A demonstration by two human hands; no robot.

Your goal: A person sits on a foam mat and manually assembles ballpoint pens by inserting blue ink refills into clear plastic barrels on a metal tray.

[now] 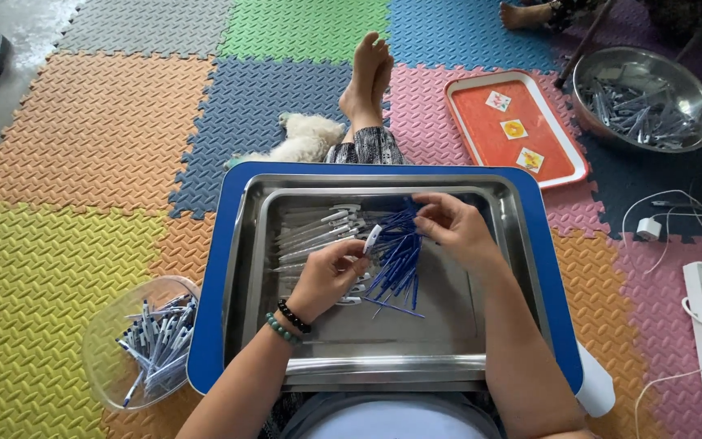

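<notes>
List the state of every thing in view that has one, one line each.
Left hand: pinching a white pen barrel.
Right hand: fingering the blue refill pile.
Shiny steel tray: holds barrels and refills.
Clear plastic bowl: part filled with pens.
Round steel bowl: holds pen parts.
Orange tray: three small cards.

Head view, steeply down, near lap

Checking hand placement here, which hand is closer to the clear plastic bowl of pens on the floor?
Left. The left hand is in the steel tray, toward the clear bowl; the right hand is farther across.
</notes>
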